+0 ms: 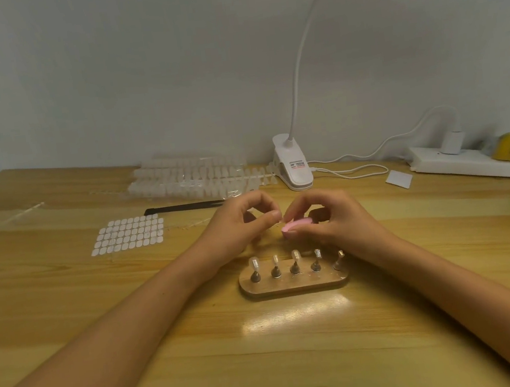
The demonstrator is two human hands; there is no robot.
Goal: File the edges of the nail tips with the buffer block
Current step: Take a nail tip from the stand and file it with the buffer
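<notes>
Over wooden table [266, 352], right grip [337, 218] pinches pink buffer block [296, 224]; left grip [238, 224] pinches nail tip [279, 220] beside it.

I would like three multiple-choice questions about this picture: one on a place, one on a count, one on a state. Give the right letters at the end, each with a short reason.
1. Where is the wooden stand?
A) on a wall shelf
B) in the person's lap
C) on the table, nearer the person than the left hand and the right hand

2. How many pegs does it carry?
A) five
B) three
C) eight

3. What is the right hand doing?
A) lying flat on the table
B) holding the pink block
C) making an empty fist

1 C: it lies below both hands in the view.
2 A: five stand in one row.
3 B: its thumb and fingers curl round the block; the left hand pinches a nail tip.
</notes>
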